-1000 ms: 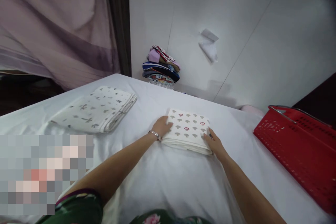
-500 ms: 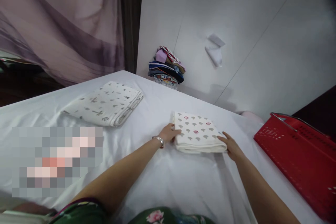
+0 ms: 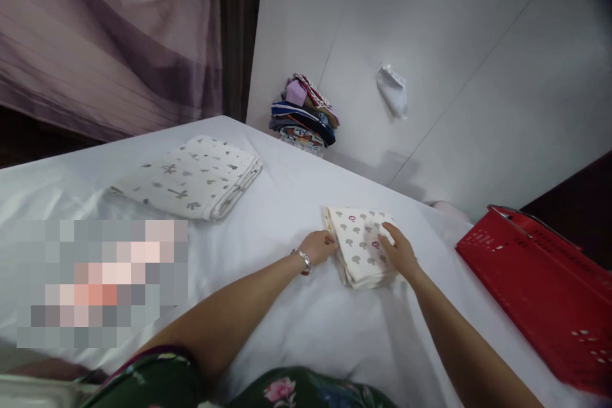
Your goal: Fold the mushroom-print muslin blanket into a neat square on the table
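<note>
A white folded cloth [image 3: 356, 245] printed with grey mushrooms and a few red figures lies on the white sheet [image 3: 287, 319]. At its left edge is my left hand [image 3: 319, 248], fingers curled in against the cloth's side and a bracelet on the wrist. My right hand [image 3: 402, 254] rests over the cloth's right part, thumb and fingers apart; its palm side is hidden. Farther left lies a larger folded cloth [image 3: 201, 178], white with small grey plant-like prints, touched by neither hand.
A red perforated plastic basket [image 3: 535, 293] stands at the right. Beyond the far edge is a stack of folded clothes [image 3: 303, 111] by the pale wall [image 3: 430, 13], where a white paper piece [image 3: 393, 92] shows. A mauve curtain [image 3: 119, 25] hangs at left; a blurred patch covers the near left.
The mushroom-print cloth has become narrower, its right side brought leftward. My right hand has moved from its right edge onto its top. My left hand stays by the left edge, fingers more curled.
</note>
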A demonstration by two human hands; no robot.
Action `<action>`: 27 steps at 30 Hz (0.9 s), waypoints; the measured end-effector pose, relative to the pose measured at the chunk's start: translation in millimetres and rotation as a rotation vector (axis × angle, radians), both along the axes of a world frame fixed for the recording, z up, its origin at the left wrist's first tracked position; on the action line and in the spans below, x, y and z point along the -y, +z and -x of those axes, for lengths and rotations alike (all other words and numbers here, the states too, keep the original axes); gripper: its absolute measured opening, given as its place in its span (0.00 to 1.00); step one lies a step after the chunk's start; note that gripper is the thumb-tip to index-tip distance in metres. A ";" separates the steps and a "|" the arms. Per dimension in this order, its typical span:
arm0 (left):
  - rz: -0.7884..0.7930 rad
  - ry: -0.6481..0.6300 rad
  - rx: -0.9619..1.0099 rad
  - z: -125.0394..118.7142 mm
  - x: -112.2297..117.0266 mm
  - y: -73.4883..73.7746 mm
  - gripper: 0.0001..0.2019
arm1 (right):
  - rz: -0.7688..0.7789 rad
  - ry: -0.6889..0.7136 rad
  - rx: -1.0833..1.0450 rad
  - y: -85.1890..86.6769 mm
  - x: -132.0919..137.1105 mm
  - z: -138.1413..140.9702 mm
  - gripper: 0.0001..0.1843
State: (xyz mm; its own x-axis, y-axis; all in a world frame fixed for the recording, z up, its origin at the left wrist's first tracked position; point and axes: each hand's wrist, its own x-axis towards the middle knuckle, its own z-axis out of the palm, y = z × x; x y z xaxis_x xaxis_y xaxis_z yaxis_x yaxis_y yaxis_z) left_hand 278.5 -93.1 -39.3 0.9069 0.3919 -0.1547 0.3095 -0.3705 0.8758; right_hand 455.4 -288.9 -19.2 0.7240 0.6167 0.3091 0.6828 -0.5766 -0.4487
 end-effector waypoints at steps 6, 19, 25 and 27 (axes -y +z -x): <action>-0.036 -0.027 0.027 0.9 0.2 -3.0 0.09 | 0.314 0.112 0.068 -9.2 -53.9 30.4 0.31; -0.323 0.162 0.024 -40.1 -53.1 3.3 0.15 | 0.556 0.081 0.066 -24.9 -58.7 29.4 0.31; -0.400 0.121 0.055 -71.7 -57.6 -3.2 0.22 | 0.515 0.103 0.054 -25.5 -57.7 29.7 0.32; -0.411 0.111 0.074 -76.3 -58.0 -7.7 0.22 | 0.502 0.108 0.055 -26.7 -57.0 28.9 0.32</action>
